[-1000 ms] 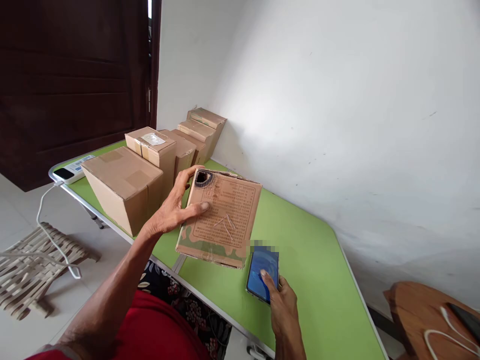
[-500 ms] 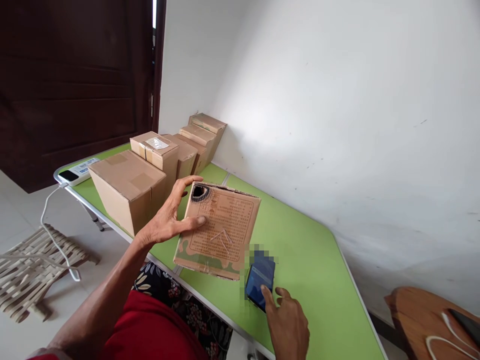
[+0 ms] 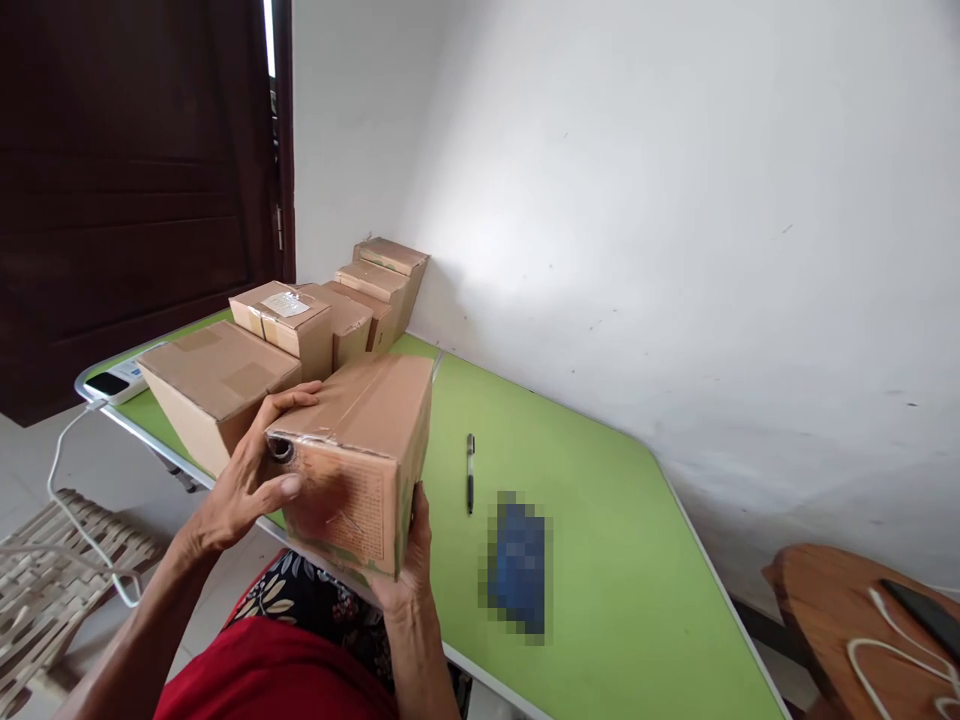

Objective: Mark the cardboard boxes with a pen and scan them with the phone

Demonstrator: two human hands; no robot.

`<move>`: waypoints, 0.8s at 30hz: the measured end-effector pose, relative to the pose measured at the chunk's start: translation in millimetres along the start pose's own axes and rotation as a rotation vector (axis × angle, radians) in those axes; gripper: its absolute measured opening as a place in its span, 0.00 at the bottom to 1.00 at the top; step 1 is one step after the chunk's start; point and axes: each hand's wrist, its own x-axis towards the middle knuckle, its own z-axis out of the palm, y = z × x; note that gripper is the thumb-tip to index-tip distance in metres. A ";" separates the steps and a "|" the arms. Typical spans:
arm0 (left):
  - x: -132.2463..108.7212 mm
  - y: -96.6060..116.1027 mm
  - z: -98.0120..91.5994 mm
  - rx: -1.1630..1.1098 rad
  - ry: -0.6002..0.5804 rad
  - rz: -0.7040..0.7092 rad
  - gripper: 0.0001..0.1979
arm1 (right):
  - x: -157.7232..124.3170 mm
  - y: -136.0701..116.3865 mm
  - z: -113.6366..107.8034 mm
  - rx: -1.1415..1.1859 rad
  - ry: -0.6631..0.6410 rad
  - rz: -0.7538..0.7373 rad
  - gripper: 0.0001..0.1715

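I hold a printed cardboard box (image 3: pixel 367 440) with a dark round hole at its upper left corner, lifted above the near edge of the green table (image 3: pixel 600 520). My left hand (image 3: pixel 244 480) grips its left side, thumb on the front face. My right hand (image 3: pixel 409 560) supports it from below at the right corner, fingers closed against it. A black pen (image 3: pixel 470 472) lies on the table just right of the box. A blue phone (image 3: pixel 519 565), blurred out, lies flat further right.
Several closed cardboard boxes (image 3: pixel 217 385) stand in a row along the table's left end toward the wall corner. A white device (image 3: pixel 112 380) with a cable sits at the far left edge. A wooden stool (image 3: pixel 862 620) with cables stands at the right. A dark door is behind.
My right hand left the phone and went under the box. The box has been lifted and turned so that its top shows; the pen behind it is now visible.
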 end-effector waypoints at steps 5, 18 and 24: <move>27.7 -2.6 26.7 0.061 -0.033 0.041 0.45 | 10.8 -57.7 -35.2 -0.066 0.195 -0.152 0.42; 191.3 -54.4 298.1 -0.150 -0.655 0.027 0.59 | 13.3 -248.3 -189.3 -0.708 0.476 -0.788 0.58; 202.5 -95.6 346.2 -0.019 -0.618 -0.094 0.53 | 63.5 -256.8 -255.3 -0.800 0.500 -0.689 0.60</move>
